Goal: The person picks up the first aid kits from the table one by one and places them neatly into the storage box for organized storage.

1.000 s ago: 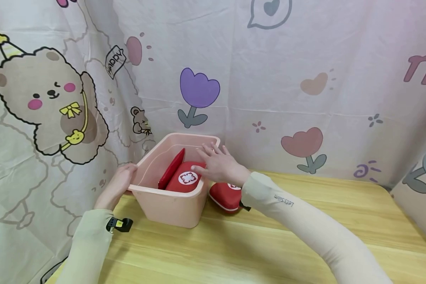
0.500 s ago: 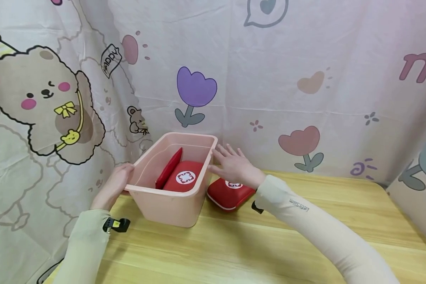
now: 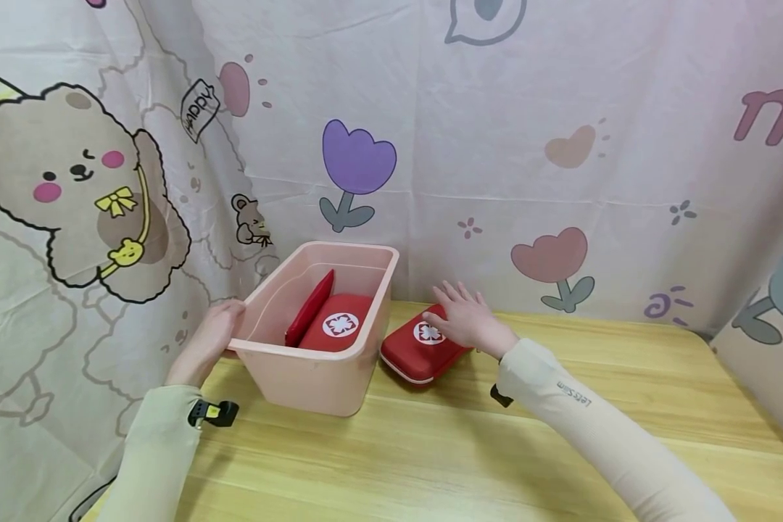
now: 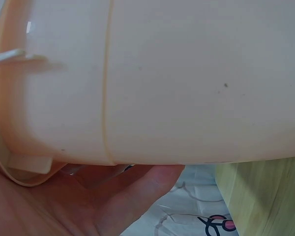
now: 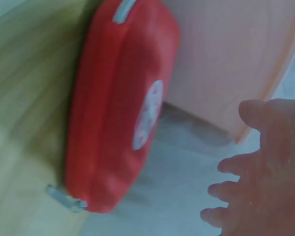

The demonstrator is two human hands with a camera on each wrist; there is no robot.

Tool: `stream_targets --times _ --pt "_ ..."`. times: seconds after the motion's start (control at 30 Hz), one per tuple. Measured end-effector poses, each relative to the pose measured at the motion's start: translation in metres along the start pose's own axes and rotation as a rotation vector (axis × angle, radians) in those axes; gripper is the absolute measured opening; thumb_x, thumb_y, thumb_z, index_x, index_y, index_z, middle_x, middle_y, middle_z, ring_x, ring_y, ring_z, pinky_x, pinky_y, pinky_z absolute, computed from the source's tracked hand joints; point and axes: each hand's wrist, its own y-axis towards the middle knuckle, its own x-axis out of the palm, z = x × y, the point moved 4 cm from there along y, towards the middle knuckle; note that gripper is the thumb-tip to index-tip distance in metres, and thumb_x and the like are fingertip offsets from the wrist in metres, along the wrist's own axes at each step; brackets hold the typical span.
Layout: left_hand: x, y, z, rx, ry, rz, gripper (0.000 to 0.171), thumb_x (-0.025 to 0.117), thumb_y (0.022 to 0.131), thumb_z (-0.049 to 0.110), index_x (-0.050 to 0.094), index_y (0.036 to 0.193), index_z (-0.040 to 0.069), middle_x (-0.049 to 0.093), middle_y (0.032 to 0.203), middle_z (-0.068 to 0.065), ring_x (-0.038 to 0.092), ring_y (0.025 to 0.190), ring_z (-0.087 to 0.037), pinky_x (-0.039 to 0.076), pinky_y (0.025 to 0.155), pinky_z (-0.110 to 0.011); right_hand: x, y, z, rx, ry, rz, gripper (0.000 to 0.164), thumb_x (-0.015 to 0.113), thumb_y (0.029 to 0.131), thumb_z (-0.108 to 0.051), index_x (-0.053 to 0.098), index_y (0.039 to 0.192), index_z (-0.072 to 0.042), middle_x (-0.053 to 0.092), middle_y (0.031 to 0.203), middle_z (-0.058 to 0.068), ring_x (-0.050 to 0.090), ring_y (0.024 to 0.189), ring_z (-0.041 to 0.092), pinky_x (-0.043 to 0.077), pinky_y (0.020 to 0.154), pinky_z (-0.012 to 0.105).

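A pink plastic bin [image 3: 300, 353] stands on the wooden table near the curtain. Inside it one red first-aid pouch [image 3: 339, 324] with a white emblem lies flat, and a second red pouch [image 3: 311, 313] stands on edge beside it. My left hand [image 3: 209, 337] grips the bin's left rim, its fingers [image 4: 137, 196] lying under the rim against the bin's wall [image 4: 187, 73]. A third red pouch [image 3: 420, 348] lies on the table against the bin's right side. My right hand [image 3: 466, 315] hovers with spread fingers over that pouch's far end. In the right wrist view the right hand [image 5: 265, 167] is clear of the pouch [image 5: 118, 108].
A cartoon-printed curtain [image 3: 561, 145] hangs close behind the bin and along the left. The wooden table [image 3: 463, 449] stretches to the right and toward me. A grey printed panel [image 3: 776, 341] stands at the far right edge.
My right hand has left the bin's opening and moved right, over the pouch on the table. The left hand has stayed on the rim. The bin has not moved.
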Motion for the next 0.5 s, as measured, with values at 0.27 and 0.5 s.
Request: stream_targets --times 0.27,0.5 --pt "-0.002 -0.001 0.0 0.003 0.014 -0.011 0.055 0.018 0.106 0.033 0.038 0.14 -0.005 0.046 0.124 -0.028 0.052 0.101 -0.033 0.052 0.07 -0.035 0.025 0.001 0.016 0.025 -0.009 -0.013 0.071 0.046 0.1 -0.05 0.028 0.155 -0.009 0.02 0.159 0.019 0.014 0.144 0.044 0.009 0.112 0.063" --pt "-0.001 -0.002 0.002 0.005 0.023 -0.017 0.056 0.018 0.106 0.035 0.037 0.141 -0.005 0.047 0.124 -0.027 0.051 0.101 -0.032 0.051 0.071 -0.035 0.044 0.0 0.015 0.057 0.011 -0.034 0.071 0.046 0.1 -0.05 0.028 0.155 -0.008 0.02 0.159 0.019 0.02 0.142 0.047 0.018 0.108 0.068"
